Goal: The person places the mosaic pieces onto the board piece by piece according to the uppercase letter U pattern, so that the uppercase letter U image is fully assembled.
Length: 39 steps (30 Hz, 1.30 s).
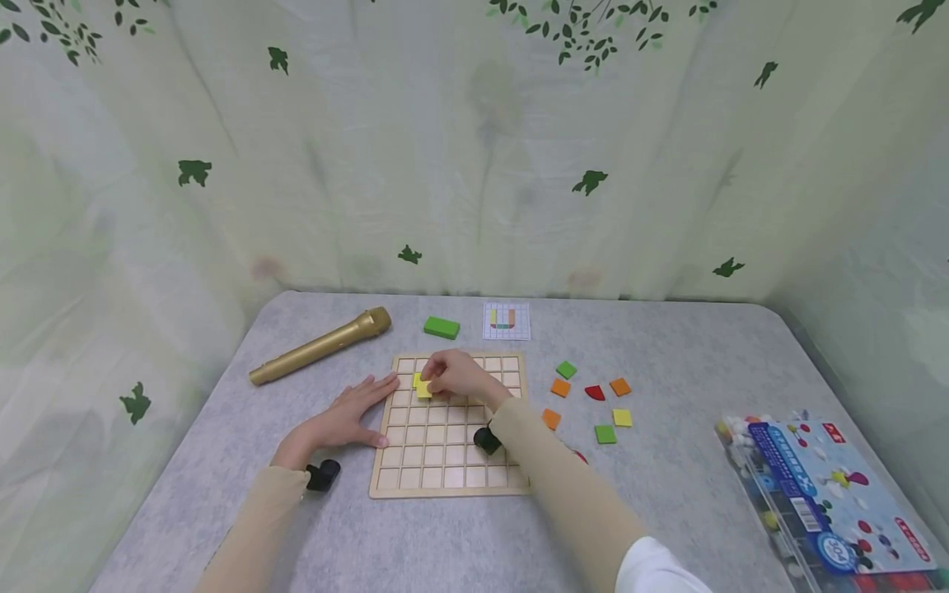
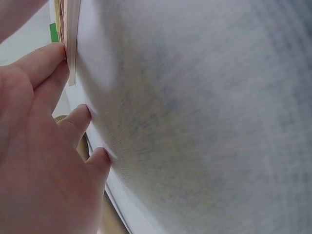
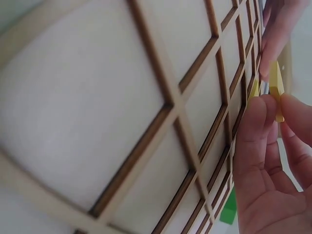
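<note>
My right hand pinches a yellow square tile between thumb and fingers, over the upper left of a wooden grid board. In the right wrist view the held tile is tilted, its edge toward the camera. Just behind it, another yellow tile lies on the grid, partly covered. My left hand rests at the board's left edge with fingers spread, thumb and fingertips at the frame. Seen from the left wrist, the hand holds nothing, and some fingertips touch the tabletop.
Right of the board lie loose tiles: green, orange, yellow and red. Behind it are a green block and a pattern card. A gold microphone lies back left; a boxed set stands far right.
</note>
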{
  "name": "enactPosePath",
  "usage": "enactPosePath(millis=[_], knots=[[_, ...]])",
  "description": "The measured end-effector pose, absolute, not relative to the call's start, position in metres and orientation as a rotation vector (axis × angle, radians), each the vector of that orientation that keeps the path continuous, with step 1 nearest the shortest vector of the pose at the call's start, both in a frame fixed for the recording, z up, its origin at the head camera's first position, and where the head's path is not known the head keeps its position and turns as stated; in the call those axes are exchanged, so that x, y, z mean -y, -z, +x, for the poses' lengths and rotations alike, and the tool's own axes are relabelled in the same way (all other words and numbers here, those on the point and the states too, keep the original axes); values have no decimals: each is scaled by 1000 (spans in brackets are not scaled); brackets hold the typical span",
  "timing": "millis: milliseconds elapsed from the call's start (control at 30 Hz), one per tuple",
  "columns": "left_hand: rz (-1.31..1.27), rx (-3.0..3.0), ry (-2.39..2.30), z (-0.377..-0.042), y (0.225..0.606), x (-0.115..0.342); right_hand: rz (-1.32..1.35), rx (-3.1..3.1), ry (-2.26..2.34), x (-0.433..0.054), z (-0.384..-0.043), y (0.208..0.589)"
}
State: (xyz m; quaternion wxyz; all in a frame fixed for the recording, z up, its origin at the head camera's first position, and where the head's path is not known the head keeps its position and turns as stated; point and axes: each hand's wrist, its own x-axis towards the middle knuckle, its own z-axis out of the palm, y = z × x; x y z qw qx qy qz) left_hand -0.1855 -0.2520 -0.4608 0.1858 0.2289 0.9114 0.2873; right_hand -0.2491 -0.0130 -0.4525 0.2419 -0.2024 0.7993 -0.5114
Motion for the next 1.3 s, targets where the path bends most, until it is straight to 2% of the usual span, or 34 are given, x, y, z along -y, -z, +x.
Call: enactPosePath(millis=[600, 800, 1033, 1300], knots=[[665, -2574, -812, -187, 463, 253, -651, -2464, 1057, 31, -242, 450], [668, -2579, -801, -187, 463, 254, -652, -2456, 1103, 28, -242, 452], [667, -2579, -805, -187, 463, 253, -638, -2283, 1325, 9, -240, 449], [656, -2581, -810, -185, 464, 253, -660, -2082, 1473, -35, -242, 443]])
